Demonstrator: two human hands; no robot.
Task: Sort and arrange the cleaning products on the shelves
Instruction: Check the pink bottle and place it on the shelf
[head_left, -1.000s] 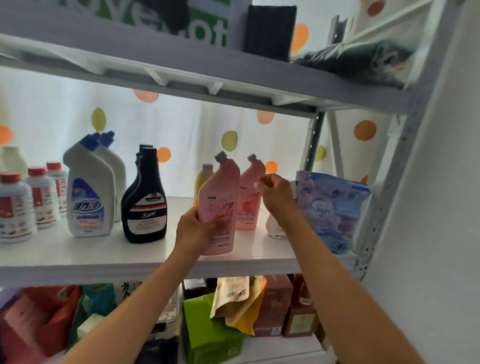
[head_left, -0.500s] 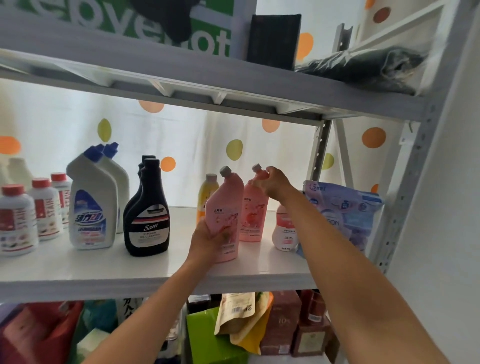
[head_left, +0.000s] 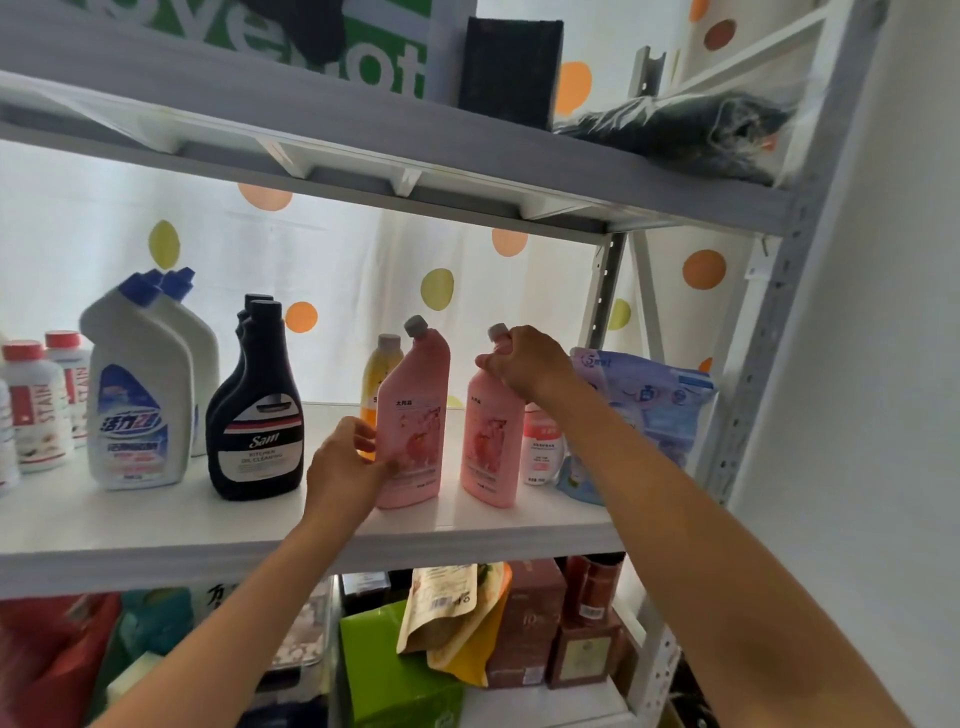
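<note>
Now each hand (head_left: 343, 462) (head_left: 524, 364) grips a smooth, slant-necked pink bottle (head_left: 413, 421) (head_left: 491, 441).

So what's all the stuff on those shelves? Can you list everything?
pink bottles: two, pink, middle shelf, centre
yellow bottle: one, behind the pink ones
black spray bottles: black, left of centre
white bottles: blue caps, further left
red-capped jars: white, far left
small white bottle: one, right of the pink ones
blue pouch: one, far right
boxes and bags: lower shelf
left hand: holds left pink bottle
right hand: grips right pink bottle's neck
</note>
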